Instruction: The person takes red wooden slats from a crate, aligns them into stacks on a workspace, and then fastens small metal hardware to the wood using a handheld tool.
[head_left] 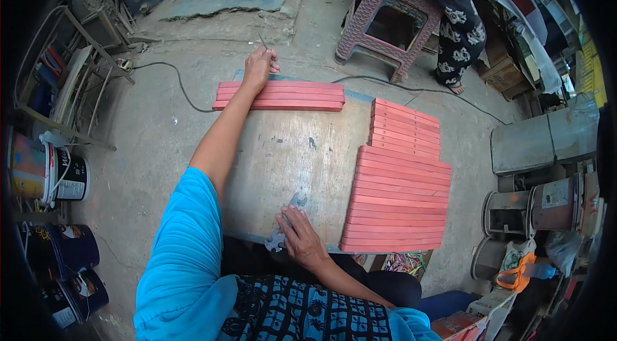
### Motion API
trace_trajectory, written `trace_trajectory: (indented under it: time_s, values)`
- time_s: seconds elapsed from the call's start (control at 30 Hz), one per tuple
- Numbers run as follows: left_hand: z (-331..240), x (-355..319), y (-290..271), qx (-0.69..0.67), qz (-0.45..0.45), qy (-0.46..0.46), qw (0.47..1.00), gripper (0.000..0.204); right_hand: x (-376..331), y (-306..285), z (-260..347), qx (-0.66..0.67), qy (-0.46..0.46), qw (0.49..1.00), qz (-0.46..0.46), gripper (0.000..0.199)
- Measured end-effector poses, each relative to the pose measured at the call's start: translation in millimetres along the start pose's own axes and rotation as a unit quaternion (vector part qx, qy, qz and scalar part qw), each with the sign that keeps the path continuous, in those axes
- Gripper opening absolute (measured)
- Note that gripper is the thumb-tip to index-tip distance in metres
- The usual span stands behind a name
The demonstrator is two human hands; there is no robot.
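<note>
My left hand reaches to the far edge of a worn wooden board, its fingers closed around a thin metal rod that pokes up past them. Under that wrist lies a short stack of red-painted wooden strips. Close to me, my right hand lies with outstretched fingers over a grey open-end wrench. Its jaws show beside the thumb and beyond the fingertips; the middle is covered. To the right, long red strips lie side by side, with shorter drilled red strips behind them.
A dark cable runs over the concrete floor. Beyond the board, a person sits on a pink plastic stool. Paint buckets and a metal rack line the left side. Cans and a grey box stand at the right.
</note>
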State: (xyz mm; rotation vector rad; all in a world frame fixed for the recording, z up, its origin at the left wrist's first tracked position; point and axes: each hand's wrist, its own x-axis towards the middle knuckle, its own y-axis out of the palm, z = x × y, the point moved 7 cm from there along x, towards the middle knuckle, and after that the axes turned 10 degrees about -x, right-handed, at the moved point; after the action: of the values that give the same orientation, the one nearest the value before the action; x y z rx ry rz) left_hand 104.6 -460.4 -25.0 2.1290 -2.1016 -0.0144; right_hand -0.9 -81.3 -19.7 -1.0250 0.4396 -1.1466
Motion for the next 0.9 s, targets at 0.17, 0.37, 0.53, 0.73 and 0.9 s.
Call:
trace_trajectory:
  time_s: [0.17,0.37,0.53,0.73,0.9]
  values:
    - [8.6,-1.5,3.4,0.021,0.033,0.027,0.999,0.023,0.4,-2.1,0.3,0.001,0.001,1.000,-0.002,0.063]
    - [4.8,-8.8,8.1,0.018,0.055,0.007,0.998,0.020,0.5,-3.2,-1.8,0.020,0.007,1.000,-0.016,0.063]
    - [5.8,-10.0,7.4,0.006,0.054,0.025,0.998,0.021,-0.4,-4.2,-3.2,0.027,0.010,0.999,-0.016,0.063]
    - [7.8,-10.8,6.1,-0.029,0.057,0.041,0.997,0.021,4.1,-24.7,-4.7,0.008,0.025,0.997,-0.078,0.055]
    - [5.5,-14.0,10.5,-0.009,0.088,0.030,0.996,0.020,8.8,-68.4,-19.9,0.108,0.189,0.948,-0.231,0.027]
